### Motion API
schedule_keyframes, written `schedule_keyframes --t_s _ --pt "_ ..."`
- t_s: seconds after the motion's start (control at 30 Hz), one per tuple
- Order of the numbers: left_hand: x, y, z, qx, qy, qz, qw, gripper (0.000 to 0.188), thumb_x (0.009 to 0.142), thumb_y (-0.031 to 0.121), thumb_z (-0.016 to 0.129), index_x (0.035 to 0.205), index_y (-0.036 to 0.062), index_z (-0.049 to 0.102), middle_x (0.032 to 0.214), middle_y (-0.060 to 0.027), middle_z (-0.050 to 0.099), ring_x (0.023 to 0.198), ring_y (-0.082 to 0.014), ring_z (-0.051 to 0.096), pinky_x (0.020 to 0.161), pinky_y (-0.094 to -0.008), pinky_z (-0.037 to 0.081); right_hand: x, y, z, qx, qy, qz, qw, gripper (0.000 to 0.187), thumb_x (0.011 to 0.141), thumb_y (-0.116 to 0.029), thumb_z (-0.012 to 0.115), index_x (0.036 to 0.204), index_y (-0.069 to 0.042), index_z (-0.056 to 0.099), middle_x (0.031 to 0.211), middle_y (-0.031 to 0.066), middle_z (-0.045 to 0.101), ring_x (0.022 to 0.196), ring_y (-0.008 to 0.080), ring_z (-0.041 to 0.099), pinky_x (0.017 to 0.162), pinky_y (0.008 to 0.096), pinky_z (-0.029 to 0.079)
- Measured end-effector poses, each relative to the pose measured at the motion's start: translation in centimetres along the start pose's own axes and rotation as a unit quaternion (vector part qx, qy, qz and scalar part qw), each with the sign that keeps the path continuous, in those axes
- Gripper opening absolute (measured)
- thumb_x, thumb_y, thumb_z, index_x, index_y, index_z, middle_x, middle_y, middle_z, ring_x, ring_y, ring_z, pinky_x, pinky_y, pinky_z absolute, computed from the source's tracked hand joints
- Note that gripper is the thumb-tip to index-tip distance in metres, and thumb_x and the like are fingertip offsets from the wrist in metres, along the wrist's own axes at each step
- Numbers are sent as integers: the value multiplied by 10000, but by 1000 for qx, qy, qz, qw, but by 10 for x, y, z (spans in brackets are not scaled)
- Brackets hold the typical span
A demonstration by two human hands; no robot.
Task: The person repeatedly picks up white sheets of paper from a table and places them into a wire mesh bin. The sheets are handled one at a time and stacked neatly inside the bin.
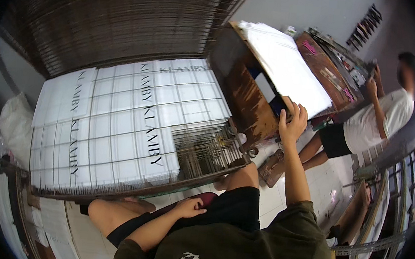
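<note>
My left hand [190,208] rests on my lap, over the dark shorts, its fingers loosely stretched and nothing visible in it. At the right, my right hand [293,124] is raised with thumb and fingers apart. Its fingertips are at the near corner of a worn brown wooden cabinet [251,106], beside a stack of white sheets [287,62] on top; whether they touch the sheets I cannot tell. In front of me, white printed sheets with black lettering [115,116] lie under the wires of a metal drying rack [211,147].
Raised wire shelves [118,18] stand behind the sheets. At the right, a person [379,115] in a white shirt holds up a small device beside a cluttered wooden bench [329,66]. A whitish plastic bag [16,120] sits at the left. Metal racking [382,214] curves along the lower right.
</note>
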State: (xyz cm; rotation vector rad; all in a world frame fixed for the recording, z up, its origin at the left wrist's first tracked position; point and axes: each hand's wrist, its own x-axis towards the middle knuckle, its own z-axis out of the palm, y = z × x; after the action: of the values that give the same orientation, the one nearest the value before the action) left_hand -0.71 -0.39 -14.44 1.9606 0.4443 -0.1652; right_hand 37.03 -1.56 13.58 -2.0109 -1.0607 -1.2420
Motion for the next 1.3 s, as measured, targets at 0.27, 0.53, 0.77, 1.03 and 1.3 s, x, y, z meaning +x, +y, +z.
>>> schedule_keyframes --t_s 0.27,0.53,0.77,1.03,1.3 --pt "-2 17 6 11 68 -88 994 424 776 496 666 985 133 607 784 -37 644 770 -211 636 682 -349 483 -36 64 10 26 -107 31 993 635 792 -408 633 1257 0 490 1299 206 478 1256 373 396 1024 462 302" --pt "-6 20 5 -127 115 -88 981 307 811 296 712 964 55 597 710 -5 573 604 -78 505 563 -231 425 6 93 -4 330 -39 272 903 572 818 -366 648 1250 -18 513 971 114 628 879 195 581 804 360 416" --pt "-10 15 2 -182 163 -92 965 274 806 227 727 953 34 598 735 -4 574 606 -62 484 563 -210 422 78 211 14 576 37 596 559 893 772 -722 483 1317 -21 392 1215 124 509 1056 247 534 848 397 399" --pt "-6 21 -1 -201 190 -99 956 260 803 219 730 941 36 609 760 -13 598 662 -61 513 603 -216 437 118 238 18 664 40 609 433 838 806 -583 571 1318 36 333 1285 203 425 1053 298 544 864 422 454" --pt "2 102 -36 -235 178 -13 956 248 815 195 719 949 41 577 779 12 566 687 -51 482 623 -208 423 65 183 32 691 12 535 487 258 874 -206 600 1085 -70 543 1039 45 626 959 185 601 870 327 467"
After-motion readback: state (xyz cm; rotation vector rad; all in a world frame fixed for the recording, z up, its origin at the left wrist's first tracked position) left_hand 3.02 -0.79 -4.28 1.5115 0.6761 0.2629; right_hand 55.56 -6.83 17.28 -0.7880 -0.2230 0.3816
